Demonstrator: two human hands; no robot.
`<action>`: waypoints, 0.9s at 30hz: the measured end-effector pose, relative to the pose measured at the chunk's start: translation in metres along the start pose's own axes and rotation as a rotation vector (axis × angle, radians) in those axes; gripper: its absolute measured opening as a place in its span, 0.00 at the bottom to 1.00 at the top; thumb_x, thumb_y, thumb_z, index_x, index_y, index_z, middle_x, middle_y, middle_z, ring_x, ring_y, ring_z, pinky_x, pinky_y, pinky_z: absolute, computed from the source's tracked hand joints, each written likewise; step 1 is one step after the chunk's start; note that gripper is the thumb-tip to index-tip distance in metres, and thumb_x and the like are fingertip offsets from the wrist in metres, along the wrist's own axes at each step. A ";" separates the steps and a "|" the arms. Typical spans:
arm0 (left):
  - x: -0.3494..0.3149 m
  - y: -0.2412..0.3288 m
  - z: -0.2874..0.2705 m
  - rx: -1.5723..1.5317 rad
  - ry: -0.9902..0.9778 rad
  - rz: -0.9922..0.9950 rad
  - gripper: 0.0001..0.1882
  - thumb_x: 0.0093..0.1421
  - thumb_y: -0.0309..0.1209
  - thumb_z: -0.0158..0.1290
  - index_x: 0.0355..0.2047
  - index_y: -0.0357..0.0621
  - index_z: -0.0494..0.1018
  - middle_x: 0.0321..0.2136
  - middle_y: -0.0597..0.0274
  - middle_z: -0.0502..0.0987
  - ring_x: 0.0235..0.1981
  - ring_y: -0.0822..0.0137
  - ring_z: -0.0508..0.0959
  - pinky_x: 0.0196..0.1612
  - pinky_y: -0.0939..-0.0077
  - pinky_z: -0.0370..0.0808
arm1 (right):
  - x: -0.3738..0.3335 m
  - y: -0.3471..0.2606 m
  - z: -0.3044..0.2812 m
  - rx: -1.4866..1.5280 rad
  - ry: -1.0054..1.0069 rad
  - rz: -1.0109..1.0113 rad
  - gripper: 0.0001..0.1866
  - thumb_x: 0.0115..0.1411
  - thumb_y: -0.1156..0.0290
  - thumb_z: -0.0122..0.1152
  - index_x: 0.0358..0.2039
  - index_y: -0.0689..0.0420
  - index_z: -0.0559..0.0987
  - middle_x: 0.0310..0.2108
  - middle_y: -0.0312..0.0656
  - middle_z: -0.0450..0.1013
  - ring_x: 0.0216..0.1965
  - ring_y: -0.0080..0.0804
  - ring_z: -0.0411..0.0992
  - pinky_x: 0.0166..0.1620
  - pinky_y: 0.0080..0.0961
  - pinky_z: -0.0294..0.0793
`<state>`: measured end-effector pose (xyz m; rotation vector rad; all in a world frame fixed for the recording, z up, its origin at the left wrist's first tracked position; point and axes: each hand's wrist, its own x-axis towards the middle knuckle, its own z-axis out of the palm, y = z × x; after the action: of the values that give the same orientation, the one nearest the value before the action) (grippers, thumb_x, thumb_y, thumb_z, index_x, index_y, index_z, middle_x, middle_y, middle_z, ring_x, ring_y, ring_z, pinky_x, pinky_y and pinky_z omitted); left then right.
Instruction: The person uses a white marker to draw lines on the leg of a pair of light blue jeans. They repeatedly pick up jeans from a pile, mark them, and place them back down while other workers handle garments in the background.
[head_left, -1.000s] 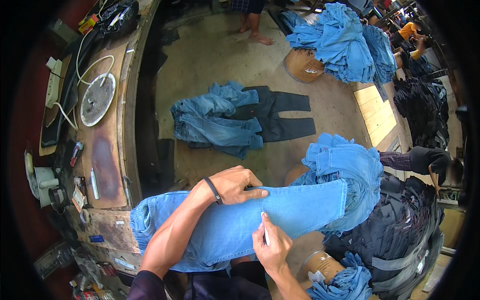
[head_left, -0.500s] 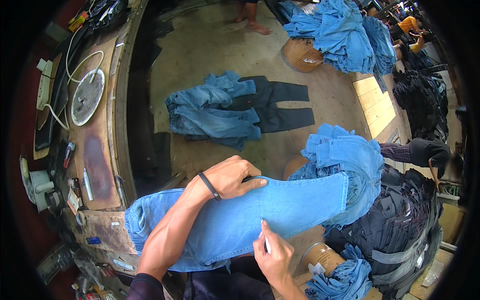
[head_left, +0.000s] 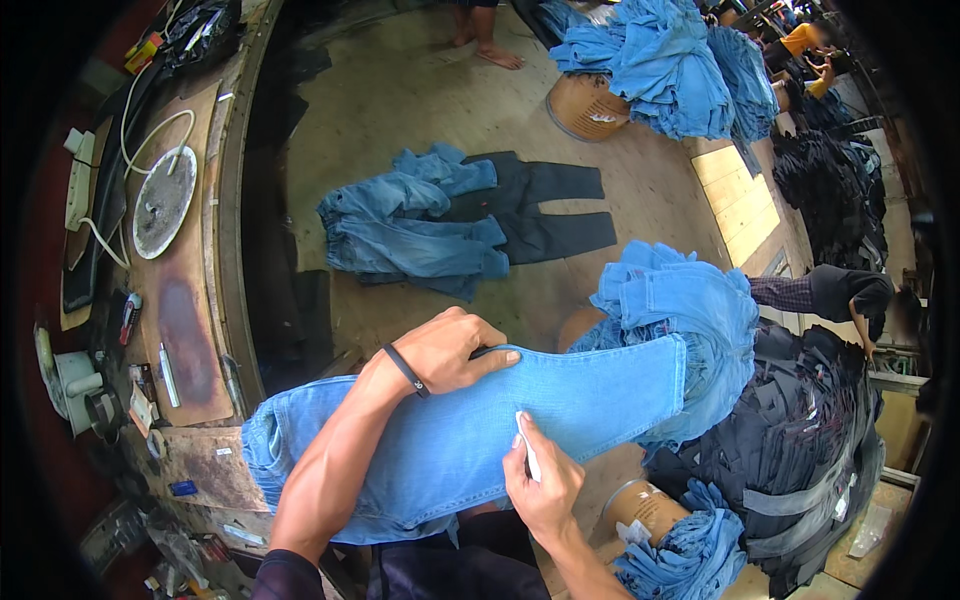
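A pair of light blue jeans [head_left: 440, 430] lies folded lengthwise in front of me, elastic waist at the left, leg hem at the right. At the upper edge of the leg, my left hand [head_left: 450, 350] pinches the denim, thumb on top and the other fingers curled beneath. My right hand [head_left: 543, 482] is closed round a slim white tool [head_left: 529, 455] like a marker or a piece of chalk; its kind is not clear. The tool's tip is at the middle of the leg, against or just above the cloth.
At left a worn workbench [head_left: 185, 340] carries a round metal plate [head_left: 165, 200], a power strip [head_left: 80, 185] and a pen [head_left: 168, 375]. Jeans [head_left: 410, 225] lie on the floor ahead. Piles of denim [head_left: 690, 300] and dark cloth [head_left: 780, 430] crowd the right, where another person [head_left: 845, 300] bends.
My right hand with the white tool has moved slightly up the denim, toward the leg's upper edge. The left hand keeps its grip. The whole view has shifted a little.
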<state>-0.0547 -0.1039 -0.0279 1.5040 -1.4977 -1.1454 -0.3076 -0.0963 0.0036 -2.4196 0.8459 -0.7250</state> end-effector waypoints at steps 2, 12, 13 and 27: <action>0.000 -0.002 0.000 0.016 -0.015 -0.006 0.22 0.71 0.40 0.58 0.28 0.32 0.80 0.23 0.35 0.77 0.25 0.36 0.76 0.31 0.48 0.72 | 0.006 0.002 0.004 -0.035 -0.071 0.033 0.22 0.57 0.87 0.67 0.54 0.67 0.83 0.16 0.38 0.70 0.15 0.28 0.69 0.22 0.28 0.71; 0.000 -0.003 -0.001 0.038 -0.039 -0.031 0.22 0.72 0.40 0.57 0.27 0.31 0.80 0.22 0.37 0.77 0.24 0.39 0.76 0.30 0.49 0.71 | 0.002 -0.004 -0.004 -0.044 -0.154 0.072 0.19 0.57 0.87 0.66 0.51 0.70 0.83 0.30 0.52 0.83 0.24 0.40 0.82 0.29 0.30 0.80; 0.001 -0.003 -0.001 0.038 -0.041 -0.038 0.22 0.71 0.40 0.58 0.28 0.31 0.80 0.23 0.37 0.77 0.24 0.40 0.77 0.30 0.49 0.71 | -0.002 -0.006 -0.007 -0.040 -0.169 0.084 0.19 0.57 0.87 0.66 0.51 0.70 0.83 0.29 0.51 0.83 0.23 0.40 0.81 0.28 0.30 0.79; 0.001 0.000 -0.003 0.045 -0.070 -0.075 0.22 0.70 0.41 0.58 0.29 0.32 0.82 0.24 0.35 0.78 0.26 0.36 0.77 0.32 0.48 0.73 | -0.002 -0.007 -0.012 -0.045 -0.203 0.113 0.19 0.56 0.88 0.65 0.50 0.72 0.83 0.35 0.55 0.85 0.29 0.41 0.85 0.32 0.29 0.82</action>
<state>-0.0518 -0.1052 -0.0272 1.5774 -1.5343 -1.2270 -0.3139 -0.0933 0.0158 -2.4126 0.9154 -0.4146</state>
